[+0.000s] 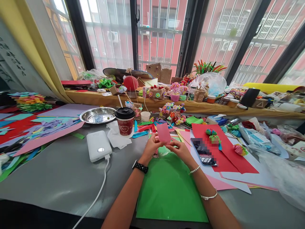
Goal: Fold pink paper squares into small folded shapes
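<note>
Between my two hands a small rectangle of pink paper is held up above a large green sheet on the table. My left hand, with a black watch at the wrist, pinches the paper's lower left edge. At the lower right corner, my right hand has its thumb and fingers closed on the same paper. A phone lies right of my right hand, partly on red paper. Strips of coloured paper lie just behind my left hand.
Left of my hands stand a lidded coffee cup and a white power bank with a cable. Behind them are a metal plate and a white paper cup. Crafts crowd the windowsill. A plastic bag lies at right.
</note>
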Demonstrator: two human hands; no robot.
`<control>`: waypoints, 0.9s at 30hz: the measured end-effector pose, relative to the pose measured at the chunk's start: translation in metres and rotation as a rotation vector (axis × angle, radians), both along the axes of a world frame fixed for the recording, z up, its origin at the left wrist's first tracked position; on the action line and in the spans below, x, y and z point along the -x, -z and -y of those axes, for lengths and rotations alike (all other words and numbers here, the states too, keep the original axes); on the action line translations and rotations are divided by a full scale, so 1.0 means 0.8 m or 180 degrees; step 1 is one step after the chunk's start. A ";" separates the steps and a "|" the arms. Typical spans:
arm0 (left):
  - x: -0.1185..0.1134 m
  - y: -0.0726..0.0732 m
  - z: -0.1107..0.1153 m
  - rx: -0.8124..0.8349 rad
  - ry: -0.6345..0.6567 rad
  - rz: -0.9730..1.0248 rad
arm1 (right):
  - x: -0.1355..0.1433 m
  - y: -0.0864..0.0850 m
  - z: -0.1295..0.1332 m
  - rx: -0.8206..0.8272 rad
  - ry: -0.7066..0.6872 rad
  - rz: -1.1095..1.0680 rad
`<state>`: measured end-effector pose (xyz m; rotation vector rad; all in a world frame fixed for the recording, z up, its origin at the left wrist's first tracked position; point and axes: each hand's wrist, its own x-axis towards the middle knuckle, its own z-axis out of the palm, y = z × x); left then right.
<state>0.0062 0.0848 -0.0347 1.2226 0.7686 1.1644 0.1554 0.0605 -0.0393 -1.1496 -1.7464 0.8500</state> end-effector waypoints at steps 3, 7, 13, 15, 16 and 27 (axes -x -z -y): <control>-0.001 0.001 0.000 0.0023 0.0034 -0.0001 | -0.001 0.003 -0.002 -0.0043 0.0018 0.0026; -0.001 0.003 -0.002 0.0085 0.0006 -0.0029 | -0.001 0.001 -0.001 -0.0158 -0.0042 0.0019; -0.002 0.003 -0.002 0.0039 -0.0053 0.0001 | 0.004 0.000 -0.002 0.0155 -0.0190 -0.0296; -0.003 0.003 -0.001 0.0044 -0.0097 0.0006 | 0.005 0.004 -0.004 0.0204 -0.0172 -0.0306; -0.003 0.002 -0.001 0.0049 -0.0116 0.0007 | 0.006 0.006 -0.005 0.0205 -0.0142 -0.0276; -0.002 0.004 -0.002 -0.0032 0.0132 -0.0146 | -0.004 0.004 -0.007 -0.0048 0.0032 -0.0345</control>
